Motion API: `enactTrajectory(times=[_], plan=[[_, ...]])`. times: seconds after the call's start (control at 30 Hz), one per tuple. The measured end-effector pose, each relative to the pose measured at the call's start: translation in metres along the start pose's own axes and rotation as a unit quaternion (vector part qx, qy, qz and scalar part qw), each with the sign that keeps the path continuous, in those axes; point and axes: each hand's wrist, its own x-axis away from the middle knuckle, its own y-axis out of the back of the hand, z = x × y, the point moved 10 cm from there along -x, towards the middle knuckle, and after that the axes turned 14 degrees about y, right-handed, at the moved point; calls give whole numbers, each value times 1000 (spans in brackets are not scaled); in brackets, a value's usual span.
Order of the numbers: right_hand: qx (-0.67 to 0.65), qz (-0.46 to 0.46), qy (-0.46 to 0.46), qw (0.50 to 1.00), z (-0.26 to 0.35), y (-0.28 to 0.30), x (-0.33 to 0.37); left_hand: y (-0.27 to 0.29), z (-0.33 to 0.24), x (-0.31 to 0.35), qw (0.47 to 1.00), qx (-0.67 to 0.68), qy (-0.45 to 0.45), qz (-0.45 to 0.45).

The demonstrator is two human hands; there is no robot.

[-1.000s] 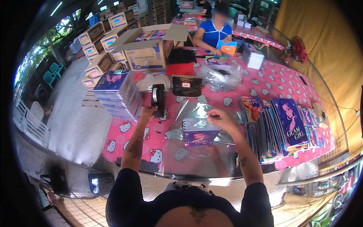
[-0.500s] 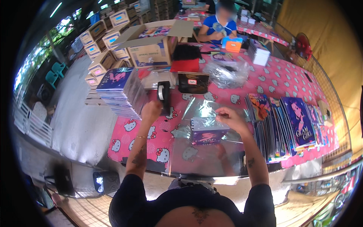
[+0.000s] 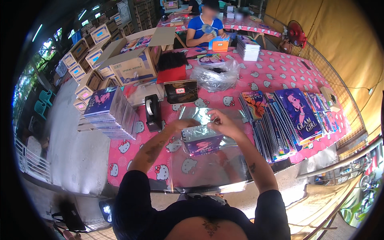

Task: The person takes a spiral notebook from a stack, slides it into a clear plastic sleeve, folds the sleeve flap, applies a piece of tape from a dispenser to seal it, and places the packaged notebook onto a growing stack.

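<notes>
A small stack of spiral notebooks (image 3: pixel 205 146) with purple covers stands in front of me on a sheet of clear plastic film (image 3: pixel 184 170). More film is folded up over its top and glints behind it. At the stack's left upper edge is my left hand (image 3: pixel 185 125), its fingers bent together over the film; what they hold, if anything, is too small to make out. My right hand (image 3: pixel 225 123) pinches the film at the upper right of the stack, thumb and fingertips nearly touching. Left of my left hand stands a black tape dispenser (image 3: pixel 153 113) with a roll in it.
On the left rises a tall stack of wrapped notebooks (image 3: pixel 110 114). Rows of loose notebooks (image 3: pixel 276 128) lie on the right. Farther back are a dark pouch (image 3: pixel 181 92), crumpled plastic (image 3: pixel 216 76) and an open carton (image 3: pixel 134 70). A person (image 3: pixel 206 30) sits across the table.
My left hand has moved right, from beside the tape dispenser to the film on the notebook stack. The right hand stays at the film. The whole view has shifted a little.
</notes>
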Motion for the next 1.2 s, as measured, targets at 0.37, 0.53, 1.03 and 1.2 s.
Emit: enactTrajectory(times=[0.37,0.53,1.03,1.2], plan=[[-62,212,72,973,73,-104,95,-40,-145,83,890,-364,56,-270],[-701,-7,-131,701,-17,-184,126,-20,-163,117,862,-229,-54,-449],[-189,-89,52,977,20,33,91,-35,-104,197,853,198,-155,-457],[127,-139,199,962,152,39,99,74,42,241,650,-59,87,-753]])
